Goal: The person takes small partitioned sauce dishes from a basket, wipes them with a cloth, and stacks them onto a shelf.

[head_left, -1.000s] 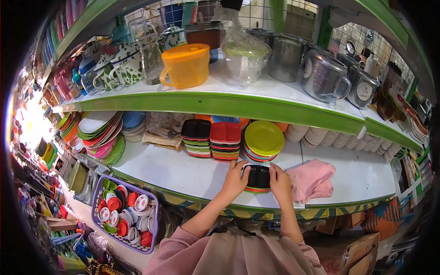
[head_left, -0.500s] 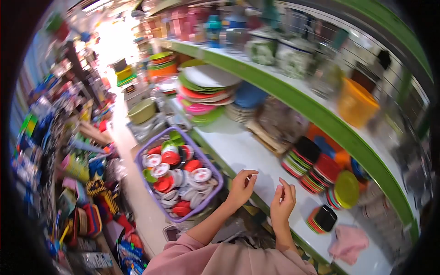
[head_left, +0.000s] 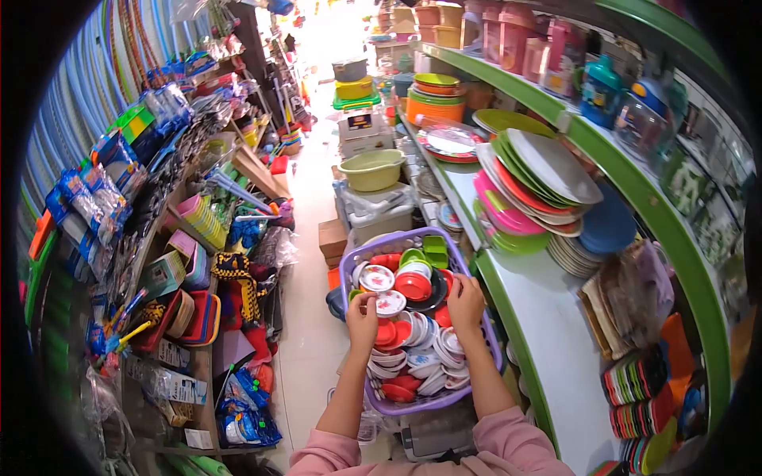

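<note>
My left hand [head_left: 363, 321] is at the left side of the purple basket [head_left: 494, 337], its fingers closed on the edge of a white floral lid [head_left: 389, 304]. My right hand [head_left: 466, 305] reaches over the basket's right side, fingers bent down beside a red piece; whether it grips anything is hidden. Inside the basket lie several small round dishes or lids in white, red and black. Green square pieces [head_left: 435, 251] lie at its far end. Another floral lid [head_left: 376, 278] rests just beyond my left hand.
To the right, a green-edged shelf [head_left: 548, 333] holds stacked plates [head_left: 548, 170] and coloured dishes. Beyond the basket, a green basin [head_left: 372, 170] sits on containers. Crowded goods line the left, beside the aisle floor [head_left: 305, 317].
The view has swung left from the shelf to the basket. Both hands have left the black dish stack and moved over the basket, and my left hand has taken hold of a floral lid.
</note>
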The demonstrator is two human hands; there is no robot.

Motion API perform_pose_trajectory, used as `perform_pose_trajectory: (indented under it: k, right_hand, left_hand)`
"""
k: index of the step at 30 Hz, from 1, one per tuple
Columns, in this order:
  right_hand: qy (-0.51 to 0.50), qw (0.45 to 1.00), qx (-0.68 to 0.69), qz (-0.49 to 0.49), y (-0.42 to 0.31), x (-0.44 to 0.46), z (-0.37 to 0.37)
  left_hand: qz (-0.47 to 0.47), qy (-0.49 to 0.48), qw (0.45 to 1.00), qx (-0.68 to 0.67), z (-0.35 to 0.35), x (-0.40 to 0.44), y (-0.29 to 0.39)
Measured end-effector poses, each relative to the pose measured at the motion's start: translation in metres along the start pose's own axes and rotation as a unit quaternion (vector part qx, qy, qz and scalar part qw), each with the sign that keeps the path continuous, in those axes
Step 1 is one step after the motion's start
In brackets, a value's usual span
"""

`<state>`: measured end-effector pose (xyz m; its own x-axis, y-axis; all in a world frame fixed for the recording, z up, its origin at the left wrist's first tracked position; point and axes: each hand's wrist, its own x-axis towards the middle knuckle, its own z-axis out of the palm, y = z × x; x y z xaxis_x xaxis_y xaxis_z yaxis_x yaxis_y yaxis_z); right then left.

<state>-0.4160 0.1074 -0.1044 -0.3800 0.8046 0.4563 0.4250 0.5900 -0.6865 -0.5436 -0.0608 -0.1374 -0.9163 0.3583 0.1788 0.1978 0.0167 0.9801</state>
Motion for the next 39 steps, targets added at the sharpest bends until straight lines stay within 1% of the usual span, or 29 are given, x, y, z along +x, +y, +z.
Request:
perform_pose_trajectory:
  k: [3, 4, 7, 8, 9, 10, 11, 12, 13, 14, 15, 16, 19, 20, 23, 24, 27, 28, 29, 30, 31, 32, 33, 34, 35, 36, 37, 39]
  right_hand:
    - [-0.003, 0.999, -0.026, -0.021, 0.026, 0.035, 0.06]
    - [-0.022, 0.998, -0.059, -0.027, 0.027, 0.045, 0.071]
    - [-0.018, 0.993, -0.099, -0.069, 0.036, 0.074, 0.108]
    - [-0.012, 0.987, -0.126, -0.1, 0.043, 0.083, 0.119]
    - [-0.026, 0.981, -0.154, -0.112, 0.044, 0.089, 0.123]
    - [-0.039, 0.975, -0.182, -0.123, 0.045, 0.094, 0.127]
    - [-0.052, 0.967, -0.21, -0.134, 0.046, 0.098, 0.13]
    - [-0.051, 0.959, -0.236, -0.144, 0.046, 0.101, 0.133]
    - [-0.058, 0.958, -0.24, -0.144, 0.046, 0.103, 0.134]
    - [-0.065, 0.957, -0.244, -0.143, 0.047, 0.106, 0.134]
    - [-0.072, 0.956, -0.248, -0.141, 0.047, 0.109, 0.133]
    - [-0.054, 0.957, -0.243, -0.148, 0.045, 0.11, 0.132]
    - [-0.109, 0.966, -0.2, -0.122, 0.051, 0.114, 0.132]
    - [-0.079, 0.971, -0.17, -0.146, 0.054, 0.112, 0.132]
    - [-0.023, 0.986, -0.084, -0.139, 0.029, 0.105, 0.104]
    - [-0.013, 0.991, -0.061, -0.116, 0.025, 0.103, 0.097]
    - [0.041, 0.993, 0.053, -0.1, 0.015, 0.094, 0.082]
    - [0.079, 0.985, 0.062, -0.143, 0.02, 0.09, 0.082]
    - [0.021, 0.99, 0.117, -0.073, 0.026, 0.082, 0.081]
    - [-0.036, 0.985, 0.171, -0.003, 0.033, 0.072, 0.079]
    - [-0.091, 0.968, 0.224, 0.067, 0.026, 0.063, 0.069]
    - [-0.102, 0.94, 0.311, 0.098, 0.021, 0.049, 0.054]
    - [-0.125, 0.916, 0.359, 0.13, 0.014, 0.038, 0.037]
    - [-0.138, 0.907, 0.369, 0.148, 0.013, 0.026, 0.023]
    - [-0.151, 0.898, 0.379, 0.167, 0.015, 0.013, 0.009]
    - [-0.136, 0.919, 0.352, 0.114, 0.029, -0.005, 0.003]
    - [-0.157, 0.898, 0.377, 0.165, 0.018, -0.017, -0.025]
    - [-0.156, 0.904, 0.358, 0.171, 0.019, -0.05, -0.062]
  left_hand:
    - [0.011, 0.019, 1.0, 0.005, 0.008, 0.036, -0.033]
    - [0.01, 0.018, 1.0, 0.005, 0.015, 0.048, -0.04]
    - [-0.015, 0.004, 1.0, 0.015, 0.043, 0.081, -0.061]
    - [-0.018, -0.006, 1.0, 0.019, 0.054, 0.09, -0.065]
    - [-0.021, -0.016, 0.999, 0.023, 0.065, 0.097, -0.071]
    - [-0.008, -0.021, 1.0, 0.018, 0.075, 0.102, -0.076]
    - [0.031, -0.02, 0.999, 0.029, 0.085, 0.105, -0.081]
    - [0.032, -0.031, 0.999, 0.025, 0.094, 0.108, -0.087]
    - [0.032, -0.043, 0.998, 0.022, 0.103, 0.11, -0.094]
    - [0.01, -0.058, 0.998, -0.014, 0.111, 0.112, -0.099]
    - [0.018, -0.058, 0.998, 0.004, 0.115, 0.113, -0.097]
    - [0.027, -0.058, 0.998, 0.021, 0.119, 0.113, -0.094]
    - [0.027, -0.061, 0.997, 0.044, 0.126, 0.11, -0.084]
    - [0.022, -0.062, 0.997, 0.048, 0.127, 0.109, -0.081]
    - [0.038, -0.043, 0.998, 0.041, 0.134, 0.109, -0.085]
    - [0.047, -0.032, 0.998, 0.036, 0.135, 0.108, -0.081]
    - [-0.04, -0.068, 0.994, -0.07, 0.138, 0.099, -0.063]
    - [-0.055, -0.086, 0.988, -0.113, 0.136, 0.092, -0.05]
    - [-0.069, -0.105, 0.98, -0.156, 0.132, 0.085, -0.037]
    - [-0.083, -0.123, 0.969, -0.199, 0.128, 0.078, -0.024]
    - [-0.056, -0.132, 0.972, -0.188, 0.123, 0.07, -0.017]
    - [-0.029, -0.142, 0.974, -0.177, 0.116, 0.059, -0.011]
    - [-0.002, -0.152, 0.974, -0.166, 0.109, 0.047, -0.002]
    - [-0.037, -0.165, 0.971, -0.168, 0.099, 0.028, 0.022]
    - [-0.05, -0.176, 0.965, -0.19, 0.097, 0.015, 0.021]
    - [-0.063, -0.187, 0.957, -0.211, 0.096, -0.002, 0.017]
    - [-0.077, -0.199, 0.949, -0.232, 0.095, -0.018, 0.019]
    - [-0.117, -0.227, 0.943, -0.215, 0.089, -0.057, 0.036]
